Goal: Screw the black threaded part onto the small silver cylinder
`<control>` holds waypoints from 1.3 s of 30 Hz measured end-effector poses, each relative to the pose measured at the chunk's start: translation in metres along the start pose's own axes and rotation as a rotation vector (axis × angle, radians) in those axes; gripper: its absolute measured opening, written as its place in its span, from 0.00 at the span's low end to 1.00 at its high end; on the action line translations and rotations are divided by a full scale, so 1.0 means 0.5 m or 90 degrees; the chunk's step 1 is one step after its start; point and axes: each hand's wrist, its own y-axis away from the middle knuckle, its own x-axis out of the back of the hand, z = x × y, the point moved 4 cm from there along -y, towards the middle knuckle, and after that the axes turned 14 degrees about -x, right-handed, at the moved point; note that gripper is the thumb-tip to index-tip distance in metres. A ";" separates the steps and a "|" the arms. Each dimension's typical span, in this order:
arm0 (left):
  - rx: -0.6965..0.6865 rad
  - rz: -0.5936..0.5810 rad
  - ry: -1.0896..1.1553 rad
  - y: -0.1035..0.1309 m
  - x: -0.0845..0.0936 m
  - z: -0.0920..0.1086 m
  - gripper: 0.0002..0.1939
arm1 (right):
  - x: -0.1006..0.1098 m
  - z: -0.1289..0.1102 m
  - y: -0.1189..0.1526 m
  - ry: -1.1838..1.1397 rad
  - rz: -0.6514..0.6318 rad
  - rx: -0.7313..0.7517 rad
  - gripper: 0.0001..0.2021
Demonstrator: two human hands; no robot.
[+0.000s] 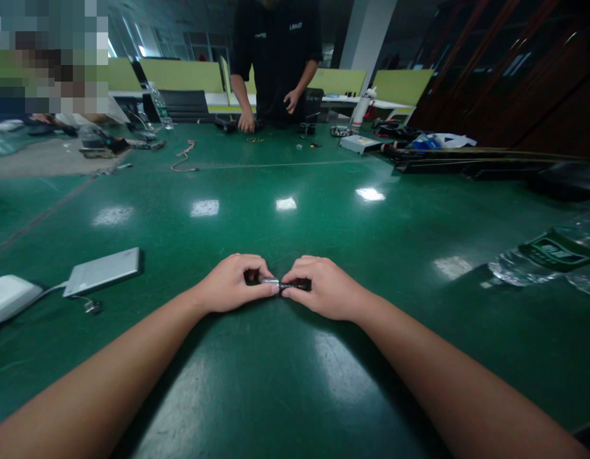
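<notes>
My left hand [235, 282] and my right hand [321, 287] meet knuckle to knuckle low over the green table [295, 217]. Between their fingertips they pinch a small object [276, 284] with a silvery metal end on the left and a dark end on the right. My left fingers close on the silver end, my right fingers on the dark end. Most of the object is hidden by the fingers, so I cannot tell what it is.
A flat silver device [104, 271] lies at the left, cabled to a white box [8, 296]. Clear plastic bags [548, 258] lie at the right. A person in black [276, 57] stands at the far edge among small parts, cables and a bottle [359, 109].
</notes>
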 end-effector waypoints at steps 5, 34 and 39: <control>0.007 -0.005 0.001 0.001 0.000 0.000 0.13 | 0.003 0.001 -0.001 0.012 -0.005 -0.004 0.07; 0.007 -0.003 -0.015 0.004 0.001 -0.003 0.15 | 0.028 0.018 0.009 0.046 -0.044 -0.059 0.07; 0.018 -0.008 -0.012 0.004 0.002 -0.001 0.14 | 0.036 0.021 0.011 0.059 -0.046 -0.068 0.07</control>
